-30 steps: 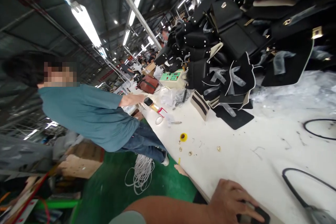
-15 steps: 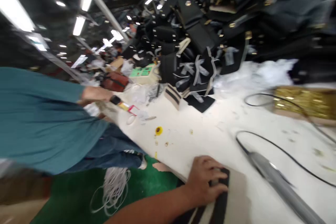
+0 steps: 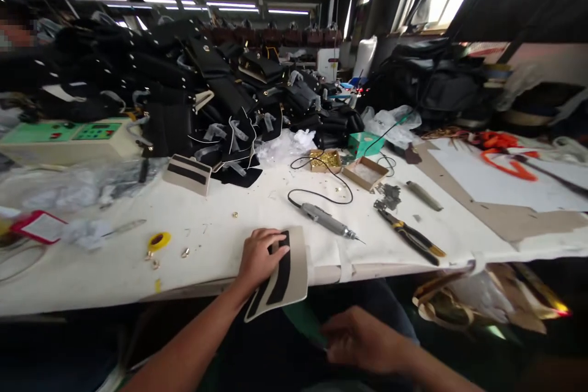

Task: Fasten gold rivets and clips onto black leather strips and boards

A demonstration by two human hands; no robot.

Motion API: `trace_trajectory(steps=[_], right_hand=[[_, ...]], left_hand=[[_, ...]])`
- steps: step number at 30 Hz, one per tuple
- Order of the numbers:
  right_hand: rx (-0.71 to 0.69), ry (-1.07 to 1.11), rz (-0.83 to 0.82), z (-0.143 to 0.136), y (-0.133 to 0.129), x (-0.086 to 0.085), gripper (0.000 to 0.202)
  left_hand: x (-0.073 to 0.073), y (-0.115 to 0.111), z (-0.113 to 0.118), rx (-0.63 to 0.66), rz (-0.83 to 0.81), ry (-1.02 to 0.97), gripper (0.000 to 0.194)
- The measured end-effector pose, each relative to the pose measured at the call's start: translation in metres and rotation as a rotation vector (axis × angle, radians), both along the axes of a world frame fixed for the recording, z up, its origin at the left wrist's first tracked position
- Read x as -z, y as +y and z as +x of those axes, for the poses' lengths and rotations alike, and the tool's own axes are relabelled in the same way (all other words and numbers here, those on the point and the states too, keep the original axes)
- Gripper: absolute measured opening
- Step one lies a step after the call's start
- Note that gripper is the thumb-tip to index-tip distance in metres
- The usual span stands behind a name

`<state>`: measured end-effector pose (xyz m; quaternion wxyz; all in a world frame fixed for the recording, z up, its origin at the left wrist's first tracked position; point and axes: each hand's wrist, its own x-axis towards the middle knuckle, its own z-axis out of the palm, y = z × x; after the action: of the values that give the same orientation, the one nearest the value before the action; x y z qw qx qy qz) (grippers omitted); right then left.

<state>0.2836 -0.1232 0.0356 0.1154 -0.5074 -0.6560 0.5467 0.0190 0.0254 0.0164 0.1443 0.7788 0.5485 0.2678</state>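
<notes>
My left hand (image 3: 261, 257) lies over a beige panel with black strips (image 3: 294, 269), fingers bent over one strip and thumb pressed on it. The panel overhangs the front edge of the white table and tilts down towards me. My right hand (image 3: 362, 340) is below the table edge, right of the panel and apart from it. Its fingers look curled but are blurred, so whether it holds anything is unclear. A grey pen-shaped power tool (image 3: 326, 220) with a black cord lies beyond the panel.
Pliers (image 3: 411, 236) and a grey knife-like handle (image 3: 423, 196) lie to the right. Open boxes (image 3: 366, 173) stand behind the tool. A similar panel (image 3: 187, 174), a yellow roll (image 3: 159, 241) and small gold fittings (image 3: 185, 252) lie left. Black bags (image 3: 169, 116) are piled behind.
My view has swung right and levelled, and the person in the teal sleeve has left the picture. My right hand has come into view. My left hand stays on the panel.
</notes>
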Motion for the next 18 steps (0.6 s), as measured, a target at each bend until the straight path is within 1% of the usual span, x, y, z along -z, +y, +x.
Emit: trace_trajectory(steps=[1,2,4,5,6,7,8,10,12,15,18], right_hand=[[0.031,0.044,0.008,0.010,0.004,-0.015,0.030],[0.098,0.070,0.048,0.022,0.013,-0.029,0.034],[0.260,0.029,0.206,0.045,0.042,-0.053,0.035],[0.358,-0.019,0.265,0.057,0.061,-0.060,0.033],[0.459,-0.070,0.292,0.067,0.082,-0.063,0.030],[0.577,-0.117,0.277,0.077,0.104,-0.062,0.028],[0.645,-0.139,0.258,0.086,0.126,-0.057,0.028],[0.733,-0.160,0.214,0.099,0.167,-0.042,0.033],[0.797,-0.178,0.179,0.107,0.203,-0.024,0.043],[0.869,-0.200,0.150,0.111,0.242,-0.004,0.055],[0.886,-0.209,0.163,0.109,0.265,0.006,0.056]], left_hand=[[-0.001,0.000,0.000,0.002,0.001,-0.001,0.021],[-0.001,0.001,0.000,0.004,0.001,-0.002,0.021],[-0.001,0.002,0.000,0.010,0.001,-0.004,0.021],[-0.001,0.002,0.000,0.013,0.003,-0.005,0.021],[0.000,0.003,0.000,0.015,0.004,-0.005,0.021],[0.000,0.003,0.000,0.015,0.005,-0.004,0.021],[0.001,0.003,0.000,0.012,0.004,0.001,0.021],[0.003,0.004,-0.001,0.001,-0.003,0.013,0.021],[0.005,0.005,-0.002,-0.009,-0.012,0.022,0.022],[0.007,0.005,-0.003,-0.012,-0.022,0.022,0.022],[0.008,0.006,-0.004,-0.015,-0.035,0.016,0.022]])
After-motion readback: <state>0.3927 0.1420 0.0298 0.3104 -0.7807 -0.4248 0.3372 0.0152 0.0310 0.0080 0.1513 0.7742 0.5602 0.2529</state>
